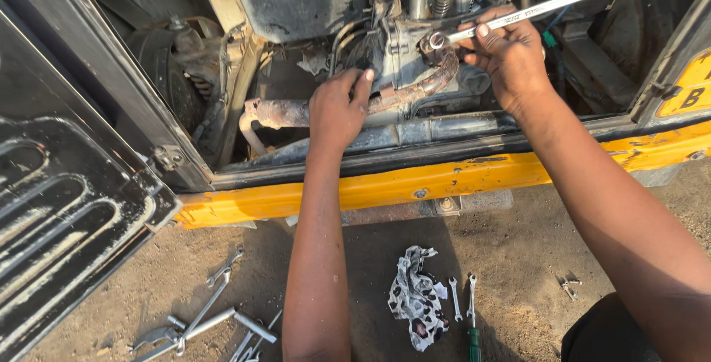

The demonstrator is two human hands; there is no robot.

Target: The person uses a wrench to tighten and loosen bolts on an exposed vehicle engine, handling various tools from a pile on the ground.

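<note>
**Grips on spanner and exhaust pipe, engine bay open**

Right grip (511, 54): fingers wrapped tight around the shank of a long ring spanner (544, 5). Lower ring end sits just left of the grip, on a fastener at the flange where the pipe meets the engine block (411, 36). The shaft runs up and to the right from the grip; the free ring end is well above and to the right of it.

Left grip (337, 110): palm and fingers pressed flat on the rusty exhaust pipe (404, 95), fingers loosely curled over it, not pinching anything. The pipe runs from left of this grip, under it, then curves up to the right toward the spanner's lower end. The two grips are near each other, with the pipe bend between them.

Below both grips: black sill, then the yellow body rail (444, 180), then dirt ground.

On the ground under the left forearm and to its right: a black-and-white patterned rag (416, 299), two small spanners (463, 295) just beside it, a green-handled tool (474, 343) at the frame's bottom edge. Lower left of the forearm: a pile of metal tools (207, 321). Far left: an open black ribbed panel (59, 214).
</note>
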